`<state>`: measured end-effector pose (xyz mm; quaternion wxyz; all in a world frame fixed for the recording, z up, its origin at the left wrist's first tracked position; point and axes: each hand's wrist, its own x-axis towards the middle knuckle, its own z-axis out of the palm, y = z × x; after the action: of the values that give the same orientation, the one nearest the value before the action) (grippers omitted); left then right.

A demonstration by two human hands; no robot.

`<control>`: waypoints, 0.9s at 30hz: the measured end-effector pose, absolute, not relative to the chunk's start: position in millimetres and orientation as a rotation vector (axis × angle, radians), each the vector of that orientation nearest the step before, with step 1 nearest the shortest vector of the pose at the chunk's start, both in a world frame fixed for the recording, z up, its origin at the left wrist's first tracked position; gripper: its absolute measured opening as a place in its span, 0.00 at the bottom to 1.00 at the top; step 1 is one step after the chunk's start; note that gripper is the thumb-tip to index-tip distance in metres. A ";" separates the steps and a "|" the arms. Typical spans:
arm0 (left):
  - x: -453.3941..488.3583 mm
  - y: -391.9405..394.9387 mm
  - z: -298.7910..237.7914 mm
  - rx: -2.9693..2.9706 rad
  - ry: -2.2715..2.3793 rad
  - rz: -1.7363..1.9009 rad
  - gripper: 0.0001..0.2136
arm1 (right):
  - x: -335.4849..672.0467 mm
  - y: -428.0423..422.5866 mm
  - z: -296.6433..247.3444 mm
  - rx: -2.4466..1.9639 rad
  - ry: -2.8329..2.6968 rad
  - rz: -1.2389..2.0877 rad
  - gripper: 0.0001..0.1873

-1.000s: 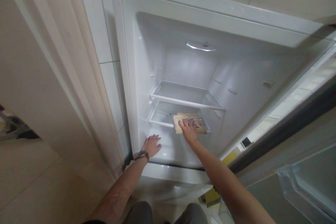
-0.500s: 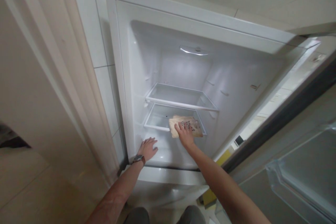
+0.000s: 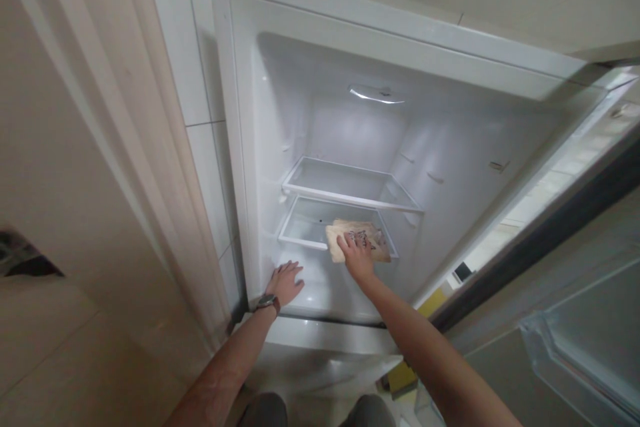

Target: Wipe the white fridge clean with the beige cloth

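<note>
A folded beige cloth point(image 3: 332, 244) with dark printing lies over the front part of the lower glass shelf point(image 3: 303, 240) inside an open fridge point(image 3: 345, 127). My right hand point(image 3: 358, 255) is on top of the cloth, holding it with the fingers spread across it; what is under the palm is hidden. Lower and to the left, my left hand point(image 3: 287, 281) wears a watch point(image 3: 267, 302) at the wrist. Its fingers are apart and hold nothing, and it rests at the fridge's bottom left, by the inner wall.
Above the lower shelf sits another glass shelf point(image 3: 350, 181). The fridge door point(image 3: 565, 320) stands open on the right, its bins facing in. A pale door frame point(image 3: 145, 147) rises close on the left. Below the compartment juts a white front panel point(image 3: 325, 340).
The view has shifted a little, so the fridge appears slightly farther right. Both hands and the cloth keep nearly the same places in the fridge.
</note>
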<state>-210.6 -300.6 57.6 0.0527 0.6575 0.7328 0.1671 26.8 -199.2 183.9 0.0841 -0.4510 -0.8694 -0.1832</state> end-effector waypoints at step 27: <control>-209.5 -302.0 60.1 1.988 2.222 0.529 0.25 | 30.3 -176.5 193.7 -1.253 -2.249 0.180 0.36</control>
<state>-209.5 -302.0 60.1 0.0568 0.6556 0.7326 0.1743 30.3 -176.5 193.7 0.2768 -0.4666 -0.8374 0.0670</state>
